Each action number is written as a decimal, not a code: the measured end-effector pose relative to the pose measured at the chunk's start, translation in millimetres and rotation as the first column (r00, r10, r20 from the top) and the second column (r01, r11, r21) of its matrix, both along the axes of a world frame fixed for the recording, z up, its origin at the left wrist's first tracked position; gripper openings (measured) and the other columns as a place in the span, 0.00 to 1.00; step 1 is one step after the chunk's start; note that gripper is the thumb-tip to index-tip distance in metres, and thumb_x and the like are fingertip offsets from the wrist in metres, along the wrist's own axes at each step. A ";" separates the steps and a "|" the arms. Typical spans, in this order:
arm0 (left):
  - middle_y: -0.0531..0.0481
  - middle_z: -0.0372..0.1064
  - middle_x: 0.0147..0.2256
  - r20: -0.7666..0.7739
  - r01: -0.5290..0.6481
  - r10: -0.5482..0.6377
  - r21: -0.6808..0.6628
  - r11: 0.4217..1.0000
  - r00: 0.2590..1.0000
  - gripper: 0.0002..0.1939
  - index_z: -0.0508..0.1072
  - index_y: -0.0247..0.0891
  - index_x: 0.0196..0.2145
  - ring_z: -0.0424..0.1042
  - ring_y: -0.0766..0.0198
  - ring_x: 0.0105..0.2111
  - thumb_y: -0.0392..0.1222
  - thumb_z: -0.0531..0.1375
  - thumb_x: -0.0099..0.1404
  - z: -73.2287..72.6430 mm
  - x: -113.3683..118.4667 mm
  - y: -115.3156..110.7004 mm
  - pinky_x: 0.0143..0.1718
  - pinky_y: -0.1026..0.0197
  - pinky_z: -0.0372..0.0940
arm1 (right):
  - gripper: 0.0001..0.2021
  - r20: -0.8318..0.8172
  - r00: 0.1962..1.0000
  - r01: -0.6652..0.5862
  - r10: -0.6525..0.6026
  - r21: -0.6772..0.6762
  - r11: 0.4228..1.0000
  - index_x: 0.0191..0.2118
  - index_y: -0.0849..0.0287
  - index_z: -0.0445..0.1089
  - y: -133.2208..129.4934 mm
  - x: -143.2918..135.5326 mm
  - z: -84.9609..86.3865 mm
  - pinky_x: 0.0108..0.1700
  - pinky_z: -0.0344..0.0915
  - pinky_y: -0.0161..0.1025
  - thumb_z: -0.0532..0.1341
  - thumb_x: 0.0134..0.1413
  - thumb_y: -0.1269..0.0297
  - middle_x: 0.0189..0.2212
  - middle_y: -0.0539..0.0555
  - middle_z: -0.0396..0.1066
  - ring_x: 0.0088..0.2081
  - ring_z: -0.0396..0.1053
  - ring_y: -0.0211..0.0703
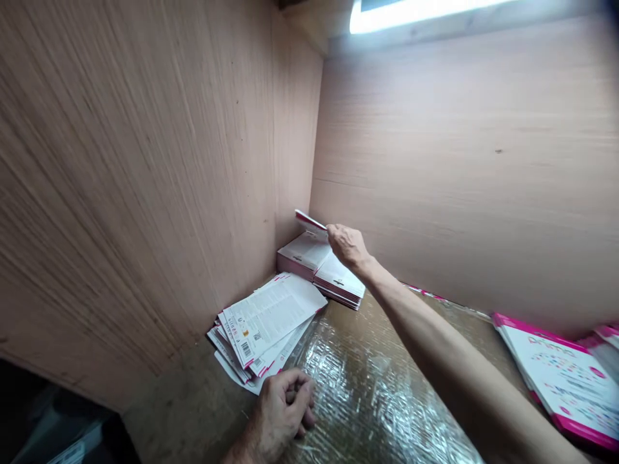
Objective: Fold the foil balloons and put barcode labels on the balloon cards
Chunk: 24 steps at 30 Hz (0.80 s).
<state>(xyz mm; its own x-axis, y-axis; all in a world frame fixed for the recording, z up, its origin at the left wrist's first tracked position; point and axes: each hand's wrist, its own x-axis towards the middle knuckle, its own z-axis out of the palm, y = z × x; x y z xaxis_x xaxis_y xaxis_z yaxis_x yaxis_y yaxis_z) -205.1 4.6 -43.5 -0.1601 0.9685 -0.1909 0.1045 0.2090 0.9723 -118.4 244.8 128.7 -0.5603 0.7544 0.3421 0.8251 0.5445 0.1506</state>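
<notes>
My right hand [347, 246] reaches into the far corner, its fingers closed on the edge of a flat white-and-pink cardboard packet [309, 221]. That packet is held tilted above a pair of neat stacks, the left stack [302, 252] against the wall and the right stack [340, 277] beside it; both show dark hang slots. Low in the middle, my left hand [286, 409] is loosely curled with nothing visible in it. Just beyond it lies a loose, fanned pile of printed packets [271, 316] with barcodes and small text.
Plywood walls rise on the left [169, 161] and at the back [459, 161]. Shiny clear film covers the brown work surface [367, 374]. White-and-pink packets [563, 380] lie at the right. A lamp [425, 14] glows overhead. Dark items [72, 425] sit at lower left.
</notes>
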 end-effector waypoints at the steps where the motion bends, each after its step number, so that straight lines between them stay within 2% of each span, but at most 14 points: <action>1: 0.52 0.68 0.17 -0.016 -0.006 0.006 0.013 1.000 1.000 0.20 0.68 0.36 0.24 0.67 0.67 0.14 0.58 0.59 0.59 1.7 -2.1 0.9 0.13 0.68 0.61 | 0.16 -0.014 1.000 0.018 -0.017 0.026 0.999 0.48 0.67 0.67 -12.4 22.3 10.0 0.38 0.62 0.39 0.45 0.63 0.75 0.43 0.66 0.73 0.41 0.71 0.49; 3: 0.51 0.68 0.18 -0.048 0.004 -0.003 0.022 1.000 0.999 0.19 0.69 0.36 0.24 0.68 0.65 0.14 0.57 0.59 0.59 9.9 -5.3 3.0 0.13 0.67 0.61 | 0.15 -0.044 0.999 0.034 -0.031 0.057 0.998 0.45 0.64 0.68 -45.6 78.3 29.9 0.35 0.61 0.38 0.45 0.64 0.71 0.38 0.61 0.74 0.36 0.70 0.46; 5: 0.49 0.71 0.20 -0.069 0.022 -0.020 0.032 0.999 0.997 0.18 0.71 0.35 0.27 0.72 0.61 0.17 0.55 0.61 0.57 25.3 -1.6 4.9 0.15 0.64 0.65 | 0.14 -0.091 0.995 -0.029 0.030 0.007 1.000 0.37 0.61 0.70 -87.4 141.5 46.5 0.31 0.58 0.36 0.47 0.64 0.67 0.29 0.55 0.72 0.28 0.67 0.40; 7: 0.42 0.76 0.33 -0.105 -0.016 0.033 0.156 0.988 0.994 0.20 0.72 0.35 0.40 0.78 0.54 0.32 0.52 0.65 0.54 46.5 15.1 5.5 0.28 0.59 0.72 | 0.13 -0.148 0.978 -0.168 0.146 -0.146 0.975 0.31 0.59 0.69 -132.8 200.3 57.1 0.27 0.55 0.34 0.50 0.62 0.64 0.22 0.50 0.67 0.23 0.61 0.36; 9: 0.38 0.68 0.54 -0.148 -0.040 0.104 0.385 0.922 0.984 0.36 0.65 0.38 0.55 0.69 0.49 0.53 0.49 0.69 0.50 68.6 45.4 2.9 0.50 0.52 0.68 | 0.12 -0.185 0.958 -0.270 0.218 -0.333 0.903 0.29 0.59 0.68 -175.8 245.4 61.1 0.26 0.53 0.33 0.52 0.61 0.64 0.20 0.48 0.65 0.22 0.58 0.34; 10: 0.38 0.62 0.59 -0.164 0.012 0.075 0.475 0.880 0.984 0.42 0.61 0.39 0.59 0.62 0.47 0.59 0.47 0.70 0.48 78.0 63.8 0.1 0.57 0.49 0.61 | 0.12 -0.186 0.955 -0.290 0.231 -0.411 0.864 0.29 0.59 0.68 -194.9 262.0 60.6 0.26 0.53 0.33 0.53 0.61 0.65 0.21 0.48 0.65 0.22 0.57 0.33; 12: 0.40 0.62 0.60 -0.161 0.221 -0.158 0.545 0.809 0.974 0.41 0.62 0.40 0.60 0.59 0.45 0.60 0.47 0.70 0.50 90.3 100.8 -7.9 0.59 0.48 0.58 | 0.10 -0.186 0.955 -0.295 0.231 -0.506 0.811 0.29 0.59 0.69 -226.9 285.1 54.6 0.26 0.54 0.32 0.54 0.61 0.67 0.21 0.48 0.66 0.23 0.58 0.33; 14: 0.41 0.71 0.52 -0.065 0.395 -0.429 0.534 0.747 0.901 0.27 0.70 0.39 0.54 0.69 0.45 0.53 0.48 0.65 0.58 92.9 130.7 -17.0 0.51 0.51 0.65 | 0.08 -0.257 0.951 -0.281 0.172 -0.491 0.824 0.33 0.58 0.72 -250.7 300.2 40.2 0.27 0.57 0.32 0.56 0.60 0.67 0.23 0.48 0.68 0.23 0.61 0.33; 15: 0.43 0.75 0.47 -0.001 0.432 -0.508 0.528 0.732 0.862 0.22 0.73 0.38 0.51 0.72 0.47 0.47 0.48 0.62 0.61 91.2 141.3 -21.3 0.46 0.54 0.68 | 0.06 -0.354 0.928 -0.276 0.114 -0.451 0.849 0.37 0.57 0.73 -260.2 306.4 29.2 0.29 0.60 0.33 0.58 0.60 0.64 0.25 0.49 0.71 0.25 0.64 0.35; 16: 0.44 0.76 0.44 0.057 0.437 -0.540 0.520 0.734 0.839 0.19 0.74 0.38 0.49 0.74 0.49 0.43 0.48 0.60 0.64 88.2 149.2 -25.1 0.42 0.56 0.69 | 0.09 -0.490 0.871 -0.267 0.045 -0.395 0.879 0.43 0.56 0.72 -268.3 312.0 15.5 0.33 0.64 0.35 0.62 0.57 0.61 0.30 0.51 0.73 0.29 0.68 0.37; 18: 0.45 0.77 0.41 0.093 0.429 -0.537 0.495 0.756 0.838 0.17 0.75 0.39 0.48 0.75 0.51 0.40 0.47 0.58 0.65 80.3 159.0 -31.8 0.40 0.58 0.69 | 0.29 -0.776 0.626 -0.240 -0.080 -0.290 0.927 0.53 0.55 0.67 -282.1 320.6 -18.9 0.42 0.68 0.40 0.70 0.45 0.52 0.41 0.56 0.74 0.39 0.72 0.45; 20: 0.46 0.76 0.42 0.026 0.461 -0.529 0.453 0.763 0.849 0.16 0.76 0.41 0.47 0.74 0.51 0.41 0.47 0.59 0.64 73.0 165.8 -37.7 0.42 0.58 0.69 | 0.44 -0.922 0.341 -0.221 -0.184 -0.268 0.938 0.58 0.54 0.62 -293.6 323.4 -57.5 0.48 0.69 0.44 0.74 0.31 0.47 0.49 0.59 0.71 0.47 0.71 0.52; 22: 0.46 0.77 0.43 -0.054 0.502 -0.526 0.397 0.769 0.849 0.15 0.78 0.43 0.45 0.73 0.50 0.43 0.49 0.60 0.63 68.2 173.5 -43.1 0.44 0.58 0.68 | 0.41 -0.935 0.182 -0.215 -0.304 -0.339 0.916 0.55 0.54 0.65 -302.7 320.2 -91.6 0.44 0.72 0.45 0.74 0.31 0.46 0.48 0.59 0.72 0.44 0.73 0.53; 24: 0.46 0.78 0.40 -0.066 0.498 -0.510 0.349 0.794 0.858 0.16 0.79 0.44 0.44 0.72 0.49 0.45 0.52 0.60 0.62 66.3 181.7 -47.3 0.44 0.59 0.68 | 0.32 -0.910 0.132 -0.205 -0.394 -0.414 0.887 0.47 0.55 0.71 -308.0 314.8 -114.0 0.36 0.73 0.43 0.73 0.34 0.48 0.40 0.58 0.76 0.37 0.75 0.51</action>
